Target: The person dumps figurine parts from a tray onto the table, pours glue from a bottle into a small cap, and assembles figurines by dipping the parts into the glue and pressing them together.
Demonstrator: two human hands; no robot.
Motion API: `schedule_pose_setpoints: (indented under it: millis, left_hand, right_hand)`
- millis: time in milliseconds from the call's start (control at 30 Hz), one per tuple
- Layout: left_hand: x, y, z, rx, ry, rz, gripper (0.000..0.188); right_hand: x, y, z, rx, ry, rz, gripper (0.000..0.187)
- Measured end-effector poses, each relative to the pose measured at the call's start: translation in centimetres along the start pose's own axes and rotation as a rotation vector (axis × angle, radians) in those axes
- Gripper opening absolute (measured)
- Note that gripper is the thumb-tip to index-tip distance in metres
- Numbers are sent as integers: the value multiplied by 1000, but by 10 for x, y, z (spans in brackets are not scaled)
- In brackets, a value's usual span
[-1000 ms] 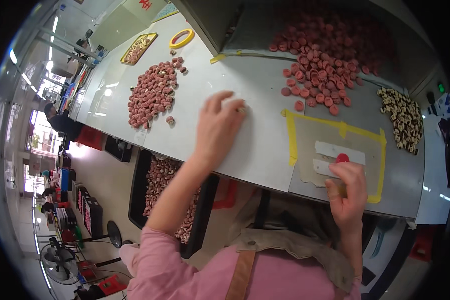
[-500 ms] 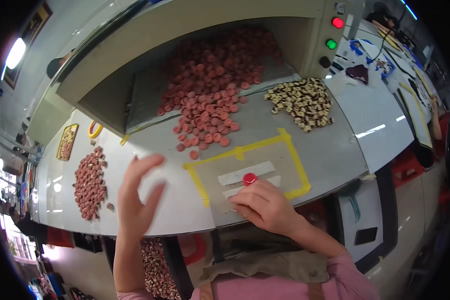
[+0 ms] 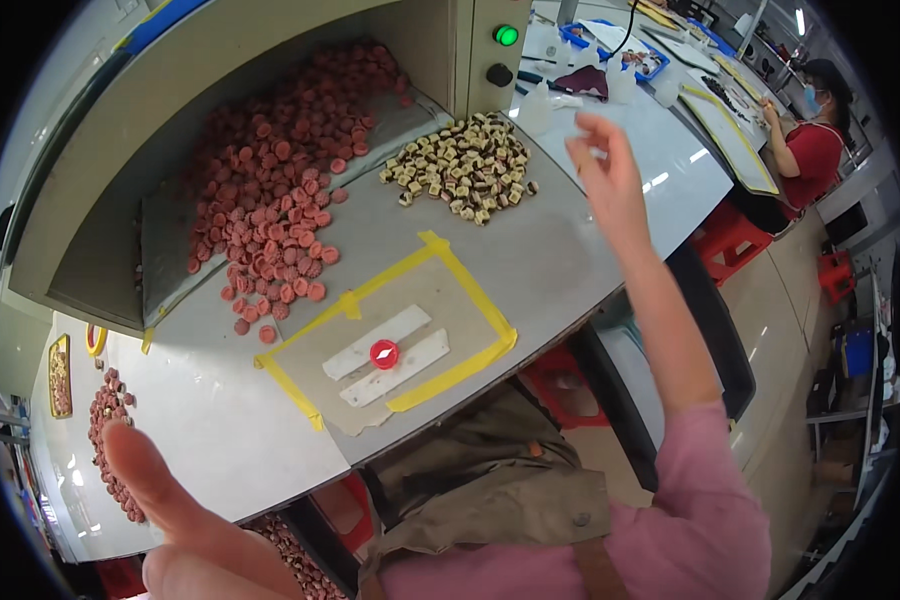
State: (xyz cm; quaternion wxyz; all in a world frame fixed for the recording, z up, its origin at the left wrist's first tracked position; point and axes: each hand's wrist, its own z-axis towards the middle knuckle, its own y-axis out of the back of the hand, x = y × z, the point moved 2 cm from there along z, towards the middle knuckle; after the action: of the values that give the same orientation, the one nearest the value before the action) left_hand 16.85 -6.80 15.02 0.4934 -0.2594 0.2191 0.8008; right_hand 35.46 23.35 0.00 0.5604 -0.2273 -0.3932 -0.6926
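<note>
A small red round cap [image 3: 384, 354] with a pale diamond-shaped centre sits between two white strips [image 3: 395, 381] inside a yellow-taped frame [image 3: 457, 386]. Neither hand touches it. My left hand [image 3: 195, 530] is raised close at the lower left, one digit stretched up and apart; its other fingers show only partly, and I see nothing held. Up at the right, my right hand [image 3: 610, 180] hangs over the table, fingers loosely bent and apart with nothing visible in them. It is nearest the pile of cream-and-dark small blocks [image 3: 465, 165].
Red round caps [image 3: 270, 230] spill from the opening of a beige machine [image 3: 70, 240]. At the left are a pile of pinkish pieces [image 3: 110, 440], a small yellow-edged tray [image 3: 60, 375] and a tape roll [image 3: 96, 340]. A co-worker in red [image 3: 815, 160] sits at the far right.
My right hand has left the red cap and swung up to the right. My left hand has moved to the lower left, closer to view. The view has turned rightward.
</note>
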Motion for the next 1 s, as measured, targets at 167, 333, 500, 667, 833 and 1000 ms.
schedule_pose_setpoints:
  millis: [167,333,500,667,833,1000]
  left_hand:
    - [18,10,-1,21,59,98,21]
    - [33,23,-7,166,56,395,17]
    - [63,42,-12,324,62,659,18]
    - [157,82,-49,389,-5,783,36]
    - [219,111,-90,424,154,987,33]
    - [244,127,-91,329,157,853,22]
  right_hand:
    - [-82,-18,62,26,-7,-315,75]
    - [-107,-40,74,52,34,-411,70]
    - [-112,-51,83,262,-61,-438,50]
    - [-74,-36,63,351,-76,-199,47]
    - [24,-56,-22,519,-162,-98,37]
    - [66,-77,-94,891,112,-59,44]
